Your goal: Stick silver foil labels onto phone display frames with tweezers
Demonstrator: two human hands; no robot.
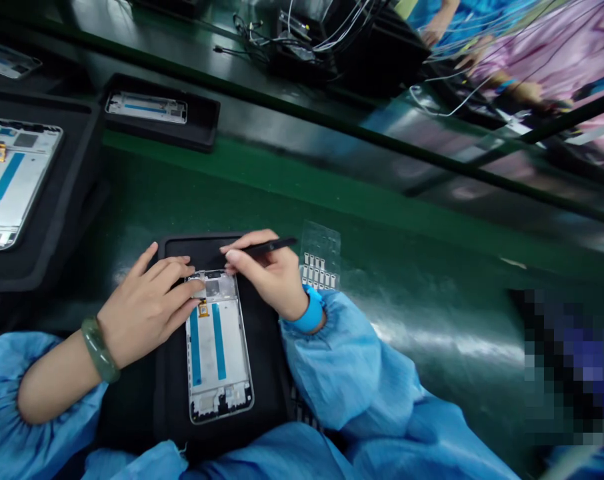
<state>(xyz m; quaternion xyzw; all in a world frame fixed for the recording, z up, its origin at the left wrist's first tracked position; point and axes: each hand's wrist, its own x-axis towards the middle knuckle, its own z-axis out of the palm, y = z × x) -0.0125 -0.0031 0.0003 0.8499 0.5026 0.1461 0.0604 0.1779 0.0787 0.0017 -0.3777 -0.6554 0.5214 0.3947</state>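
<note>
Blue sleeves (349, 370) come nearest, a phone chassis (233, 347) between them on a black tray (268, 363) upon the green bench (432, 293). Left hand (147, 307), fingers spread, touches its top end; right hand (272, 279) grips a black pen-like tool (272, 247). Markings on the gold tab (203, 309) are too small to read.

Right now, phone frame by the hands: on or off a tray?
On: the phone frame lies on a black tray, which shows along both long sides.
</note>
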